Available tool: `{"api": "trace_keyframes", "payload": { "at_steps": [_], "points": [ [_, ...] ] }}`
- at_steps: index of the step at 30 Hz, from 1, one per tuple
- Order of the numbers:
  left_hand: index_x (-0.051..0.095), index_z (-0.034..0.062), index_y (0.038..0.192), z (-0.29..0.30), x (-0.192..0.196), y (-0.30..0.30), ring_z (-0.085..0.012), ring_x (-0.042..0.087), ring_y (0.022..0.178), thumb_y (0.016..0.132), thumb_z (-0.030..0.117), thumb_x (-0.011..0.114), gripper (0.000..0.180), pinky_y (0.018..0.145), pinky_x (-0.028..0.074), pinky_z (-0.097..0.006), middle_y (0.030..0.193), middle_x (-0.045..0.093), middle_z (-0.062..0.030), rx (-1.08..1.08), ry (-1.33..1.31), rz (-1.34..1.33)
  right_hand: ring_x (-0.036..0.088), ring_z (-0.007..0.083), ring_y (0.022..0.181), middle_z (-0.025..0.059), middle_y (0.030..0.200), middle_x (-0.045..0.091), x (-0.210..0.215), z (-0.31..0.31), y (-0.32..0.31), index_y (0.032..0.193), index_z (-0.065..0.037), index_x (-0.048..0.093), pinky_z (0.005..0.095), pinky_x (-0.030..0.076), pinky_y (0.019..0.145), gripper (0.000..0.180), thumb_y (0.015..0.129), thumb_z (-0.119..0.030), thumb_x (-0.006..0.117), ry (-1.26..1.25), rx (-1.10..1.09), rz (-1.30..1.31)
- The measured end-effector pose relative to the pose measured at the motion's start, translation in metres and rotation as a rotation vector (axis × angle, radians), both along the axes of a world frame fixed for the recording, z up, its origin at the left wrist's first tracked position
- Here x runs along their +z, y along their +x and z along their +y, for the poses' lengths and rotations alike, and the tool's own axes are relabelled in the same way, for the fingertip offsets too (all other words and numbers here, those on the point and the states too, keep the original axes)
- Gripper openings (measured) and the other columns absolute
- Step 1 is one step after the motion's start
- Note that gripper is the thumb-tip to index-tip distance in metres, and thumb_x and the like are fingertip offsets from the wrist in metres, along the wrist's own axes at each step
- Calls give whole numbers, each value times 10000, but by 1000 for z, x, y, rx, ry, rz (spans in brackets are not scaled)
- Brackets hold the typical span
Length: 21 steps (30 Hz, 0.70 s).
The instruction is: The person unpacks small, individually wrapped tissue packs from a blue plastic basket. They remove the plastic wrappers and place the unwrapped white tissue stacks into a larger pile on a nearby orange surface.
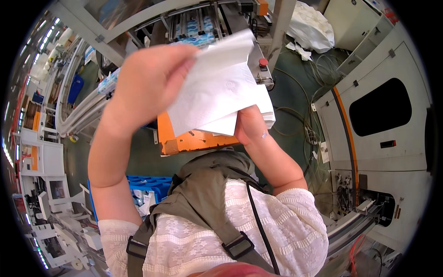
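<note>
White embossed paper tissues (pixel 217 92) are raised in front of me, fanned into several loose layers. My left hand (pixel 154 78) is closed on their upper left edge, thumb and fingers pinching the sheets; it is slightly smeared by motion. Under their lower right side, my right hand (pixel 251 122) grips the tissues, its fingers mostly hidden behind the paper. Close to that hand, a stack of folded white tissues (pixel 269 119) rests on a worn orange surface (pixel 203 142) with chipped paint.
Beyond the tissues stands a machine carrying blue-and-white packs (pixel 196 28), with a red button (pixel 263 62) on its right side. A blue crate (pixel 150 183) sits low on my left. Cables (pixel 300 117) cross the floor at right, before a grey cabinet (pixel 387 97).
</note>
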<state>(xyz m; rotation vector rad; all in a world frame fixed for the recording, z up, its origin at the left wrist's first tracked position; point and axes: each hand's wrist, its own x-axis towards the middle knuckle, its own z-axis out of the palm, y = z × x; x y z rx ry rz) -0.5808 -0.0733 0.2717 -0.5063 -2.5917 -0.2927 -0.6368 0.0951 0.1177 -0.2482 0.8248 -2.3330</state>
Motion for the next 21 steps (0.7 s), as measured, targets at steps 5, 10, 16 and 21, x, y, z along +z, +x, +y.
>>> {"api": "trace_keyframes", "payload": {
  "at_steps": [5,10,16,21],
  "points": [
    [641,35,1038,34,-38,24,-259,620,733,752,85,697,295,613,494,-342,892,650,-97,-35,-286,92,588,226,1113,120,1241,568,-3,-1,2,1301,-21,462,369,494,929,408,938,-184,546,-44,-58,-85],
    [621,30,1077,42,-63,27,-239,634,790,742,148,728,371,624,503,-344,964,650,-80,14,-268,89,583,216,1100,117,1229,569,-4,-1,5,1268,-11,485,361,492,917,393,904,-124,580,-28,-144,-30],
    [621,37,1085,35,-71,31,-214,633,744,737,115,696,364,612,498,-321,928,652,-64,38,-289,129,591,221,1075,141,1206,559,-4,-4,13,1268,20,413,363,490,927,465,875,-100,631,44,-207,4],
    [662,65,1043,9,-30,36,-263,655,758,683,-36,634,375,666,525,-351,879,686,-107,100,-150,259,599,239,1068,166,1204,549,-9,2,12,1273,45,366,378,514,901,526,866,-123,655,137,-63,-7]
  ]
}}
